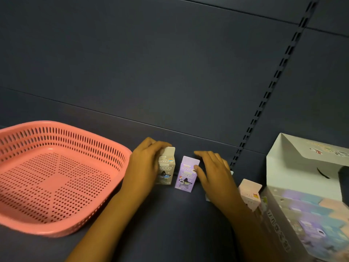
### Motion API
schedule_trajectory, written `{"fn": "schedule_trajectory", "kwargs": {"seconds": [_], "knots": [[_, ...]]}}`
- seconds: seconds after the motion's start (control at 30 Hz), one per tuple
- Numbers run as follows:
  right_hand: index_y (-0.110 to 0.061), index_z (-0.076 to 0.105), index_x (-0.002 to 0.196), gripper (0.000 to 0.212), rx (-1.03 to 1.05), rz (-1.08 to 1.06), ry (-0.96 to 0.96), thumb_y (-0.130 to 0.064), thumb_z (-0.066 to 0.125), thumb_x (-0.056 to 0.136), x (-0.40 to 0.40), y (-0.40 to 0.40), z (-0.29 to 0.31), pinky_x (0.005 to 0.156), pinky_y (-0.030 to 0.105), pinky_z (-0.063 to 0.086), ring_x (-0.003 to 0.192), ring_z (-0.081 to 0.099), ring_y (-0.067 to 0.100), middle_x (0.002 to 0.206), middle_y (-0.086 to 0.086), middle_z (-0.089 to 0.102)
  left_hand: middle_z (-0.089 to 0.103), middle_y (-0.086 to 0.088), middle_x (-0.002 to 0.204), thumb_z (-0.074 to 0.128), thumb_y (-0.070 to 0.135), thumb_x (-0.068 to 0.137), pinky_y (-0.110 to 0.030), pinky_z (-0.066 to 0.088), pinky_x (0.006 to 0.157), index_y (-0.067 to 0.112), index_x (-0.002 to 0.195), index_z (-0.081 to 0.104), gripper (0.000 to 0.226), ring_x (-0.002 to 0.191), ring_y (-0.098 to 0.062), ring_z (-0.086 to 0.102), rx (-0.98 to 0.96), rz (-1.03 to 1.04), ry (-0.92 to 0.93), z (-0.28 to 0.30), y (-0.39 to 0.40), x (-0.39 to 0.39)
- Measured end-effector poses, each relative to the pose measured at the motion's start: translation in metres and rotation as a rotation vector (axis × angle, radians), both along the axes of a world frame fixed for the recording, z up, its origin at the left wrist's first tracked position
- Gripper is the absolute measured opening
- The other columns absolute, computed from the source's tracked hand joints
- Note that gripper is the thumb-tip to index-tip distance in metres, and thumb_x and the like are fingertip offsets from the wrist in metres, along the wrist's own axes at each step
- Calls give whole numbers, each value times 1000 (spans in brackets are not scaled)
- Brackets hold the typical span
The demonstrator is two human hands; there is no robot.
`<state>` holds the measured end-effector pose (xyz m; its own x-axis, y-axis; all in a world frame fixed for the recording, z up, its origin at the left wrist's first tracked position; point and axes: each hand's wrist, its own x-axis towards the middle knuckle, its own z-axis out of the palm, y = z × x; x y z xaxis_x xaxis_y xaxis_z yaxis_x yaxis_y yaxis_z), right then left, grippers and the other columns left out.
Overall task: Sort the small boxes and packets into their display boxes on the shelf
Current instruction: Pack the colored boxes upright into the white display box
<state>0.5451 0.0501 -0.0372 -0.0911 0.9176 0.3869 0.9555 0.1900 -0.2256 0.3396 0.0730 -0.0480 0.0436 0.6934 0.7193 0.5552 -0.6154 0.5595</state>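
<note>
Head view: my left hand [145, 163] grips the grey box [166, 171], upright, just left of the purple box [186, 174]. Right hand [213, 173] touches the purple box w/ thumb, fingers relaxed. Display box [294, 186] sits well right of it, so right hand's nearer.

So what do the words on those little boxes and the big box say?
None can be read.
Small grey cardboard box in the left hand: print too blurred.
Small purple cardboard box touched by the right hand: too blurred.
Small pink cardboard box: too small.
Large pastel display box: blurred lettering.
</note>
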Motion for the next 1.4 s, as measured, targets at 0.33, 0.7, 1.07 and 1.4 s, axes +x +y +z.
{"fn": "schedule_trajectory", "kwargs": {"seconds": [0.33, 0.7, 1.07, 1.4], "knots": [[-21, 37, 141, 46, -233, -51, -57, -36, 44, 98, -3, -3, 6, 113, 31, 21, 134, 36, 16, 146, 0, 41, 59, 6, 93, 51, 13, 89, -18, 46, 72, 23, 104, 71, 27, 84, -6, 57, -15, -18, -74, 2, -4, -2], [-23, 63, 116, 35, -44, 10, 44, -45, 48, 93, -5, -13, 4, 92, 22, 24, 111, 51, 14, 118, 0, 63, 62, 5, 94, 57, 2, 91, -13, 43, 74, 23, 104, 70, 28, 85, -6, 58, -5, -18, -66, 0, -3, -3], [-25, 66, 106, 19, 142, -39, 283, -34, 57, 91, 21, -48, 28, 93, 26, 36, 103, 52, 12, 109, -4, 61, 63, 6, 95, 56, 3, 93, -13, 44, 76, 17, 107, 71, 25, 88, -6, 61, 19, -87, -131, 25, -18, 6], [-31, 61, 102, 17, 277, -25, 315, -39, 52, 90, 92, -101, 67, 81, 13, 37, 95, 53, 0, 99, -14, 57, 66, 3, 92, 56, 3, 91, -28, 50, 76, 17, 103, 73, 24, 87, -9, 63, 96, -219, -125, 66, -57, 71]]}}
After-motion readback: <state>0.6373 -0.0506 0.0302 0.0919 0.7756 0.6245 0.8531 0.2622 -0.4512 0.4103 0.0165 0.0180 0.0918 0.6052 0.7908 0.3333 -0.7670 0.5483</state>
